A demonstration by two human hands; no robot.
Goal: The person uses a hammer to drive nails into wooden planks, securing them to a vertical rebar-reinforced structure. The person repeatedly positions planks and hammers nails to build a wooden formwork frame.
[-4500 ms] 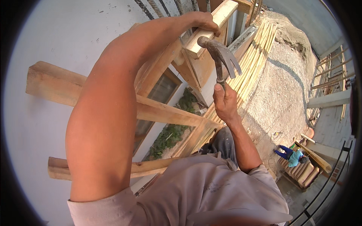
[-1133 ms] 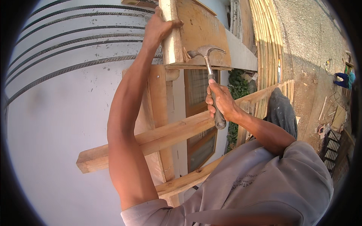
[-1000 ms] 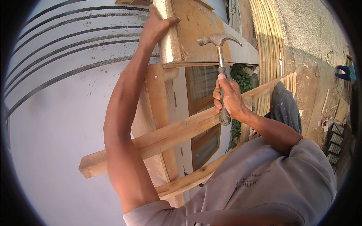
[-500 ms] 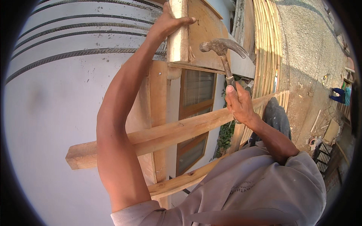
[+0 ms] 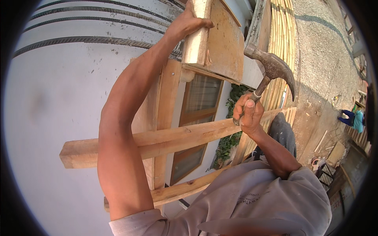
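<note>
My left hand (image 5: 188,23) is raised high and grips a short pale wooden block (image 5: 195,37) pressed against a plywood board (image 5: 224,45) at the top of the view. My right hand (image 5: 247,114) is closed around the handle of a steel claw hammer (image 5: 271,67). The hammer head is lifted, to the right of the board and a short way from it. Below my arms run two horizontal timber beams (image 5: 173,139), crossed by an upright timber post (image 5: 167,118).
A grey plastered wall (image 5: 59,98) with dark ribbed bars across its top fills the left. Far below lie a wooden window frame (image 5: 197,118), green plants (image 5: 230,141), bamboo poles (image 5: 281,43), gravel ground (image 5: 319,51) and a crouching person in blue (image 5: 352,118).
The hammer swung toward the board about a second ago; now it is drawn back up and to the right. My left hand has kept its hold on the block.
</note>
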